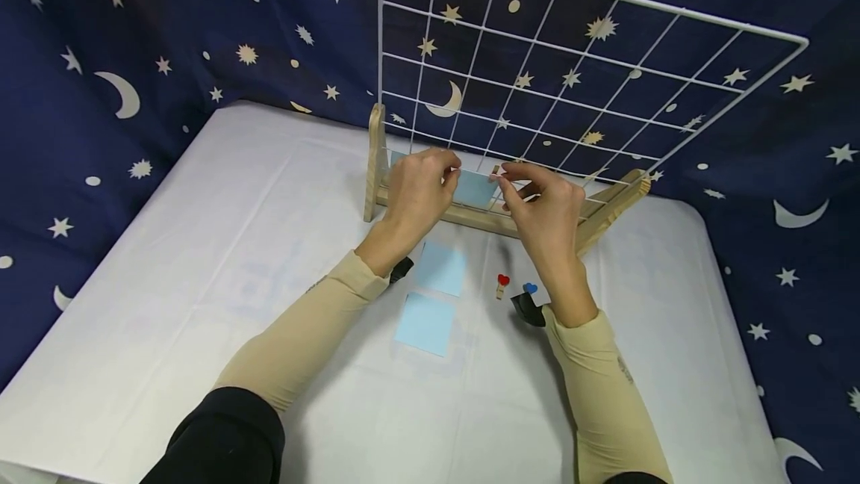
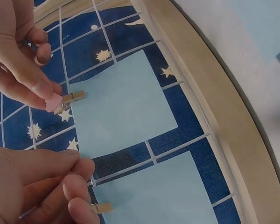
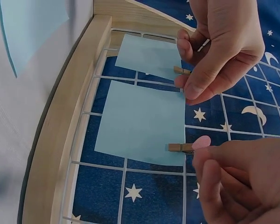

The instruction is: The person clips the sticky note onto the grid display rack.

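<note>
My left hand (image 1: pixel 419 187) pinches the upper corner of a light-blue paper square (image 3: pixel 140 122) at a wire of the white grid rack (image 1: pixel 681 12). At the other corner of that edge, my right hand (image 1: pixel 547 204) holds a small wooden clothespin (image 3: pixel 178 147) with a pink end between thumb and fingers. Its jaws sit over the paper's edge and the wire. A second light-blue square (image 3: pixel 149 55) hangs beside it on the grid, with another wooden clothespin (image 3: pixel 180 70) at its edge, partly hidden by the left hand.
Two more light-blue squares (image 1: pixel 425 323) lie on the white table in front of the rack. Near my right wrist lie a clothespin with a red heart (image 1: pixel 502 282) and a blue heart (image 1: pixel 530 288). The rack stands on a wooden base (image 1: pixel 484 219) before a starry curtain (image 1: pixel 222 28).
</note>
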Demonstrator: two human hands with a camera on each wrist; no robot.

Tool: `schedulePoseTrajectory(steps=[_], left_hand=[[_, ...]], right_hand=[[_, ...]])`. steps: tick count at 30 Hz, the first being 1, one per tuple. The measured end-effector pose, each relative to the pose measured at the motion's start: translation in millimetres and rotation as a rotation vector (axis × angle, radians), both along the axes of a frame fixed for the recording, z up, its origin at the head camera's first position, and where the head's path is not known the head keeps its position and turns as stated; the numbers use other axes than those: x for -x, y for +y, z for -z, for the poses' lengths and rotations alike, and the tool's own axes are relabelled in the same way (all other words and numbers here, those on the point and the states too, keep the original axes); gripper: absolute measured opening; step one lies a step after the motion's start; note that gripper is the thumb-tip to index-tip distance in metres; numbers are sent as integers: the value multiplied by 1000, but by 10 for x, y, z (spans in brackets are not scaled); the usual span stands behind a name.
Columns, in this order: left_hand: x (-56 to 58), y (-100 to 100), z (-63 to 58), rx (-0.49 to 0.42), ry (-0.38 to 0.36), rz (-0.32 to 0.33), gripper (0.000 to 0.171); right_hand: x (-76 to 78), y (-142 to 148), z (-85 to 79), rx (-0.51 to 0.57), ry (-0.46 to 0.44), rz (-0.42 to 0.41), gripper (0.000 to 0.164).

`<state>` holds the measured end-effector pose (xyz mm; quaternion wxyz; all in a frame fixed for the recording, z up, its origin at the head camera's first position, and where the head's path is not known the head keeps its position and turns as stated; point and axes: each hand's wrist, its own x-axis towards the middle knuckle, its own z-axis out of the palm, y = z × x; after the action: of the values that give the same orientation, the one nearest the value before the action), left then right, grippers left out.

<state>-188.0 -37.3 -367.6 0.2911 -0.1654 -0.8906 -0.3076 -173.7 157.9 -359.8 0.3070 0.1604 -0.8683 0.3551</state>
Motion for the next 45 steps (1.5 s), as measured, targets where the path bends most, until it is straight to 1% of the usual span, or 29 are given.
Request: schedulePoseTrajectory(steps=[6, 8, 12, 14, 16, 19, 24, 27, 32, 37, 42, 45], left_hand=[[13, -15, -44, -34, 17, 14, 6], [11, -12, -57, -45, 32, 32, 5], [-21, -1, -47, -36, 74, 119, 5], [-45, 1, -10, -15, 84, 180, 6], [-71, 0, 50, 16, 77, 227, 6], [-95, -13, 140, 47, 53, 265, 6], [-101, -60, 224, 76, 11, 269, 7], [-106, -85, 257, 103, -21, 267, 7], [-129, -133, 312, 166, -113, 267, 8], [-168, -177, 380, 229, -233, 264, 10], [-203, -217, 453, 295, -291, 275, 13], [-217, -257, 491, 320, -326, 268, 15]], right_hand=[[-39, 53, -24, -4, -20, 27, 13], [-54, 84, -24, -11, -13, 36, 12], [-96, 144, 2, -21, -5, 57, 12], [-121, 172, 33, -22, -17, 64, 13], [-150, 203, 76, -23, -35, 68, 14], [-189, 249, 144, -35, -50, 63, 15], [-239, 324, 247, -67, -60, 49, 14], [-278, 381, 309, -64, -78, 32, 12], [-382, 512, 402, -79, -107, 16, 11], [-537, 694, 507, -131, -124, 35, 10], [-671, 866, 587, -175, -136, 80, 9], [-723, 934, 617, -182, -174, 81, 9]])
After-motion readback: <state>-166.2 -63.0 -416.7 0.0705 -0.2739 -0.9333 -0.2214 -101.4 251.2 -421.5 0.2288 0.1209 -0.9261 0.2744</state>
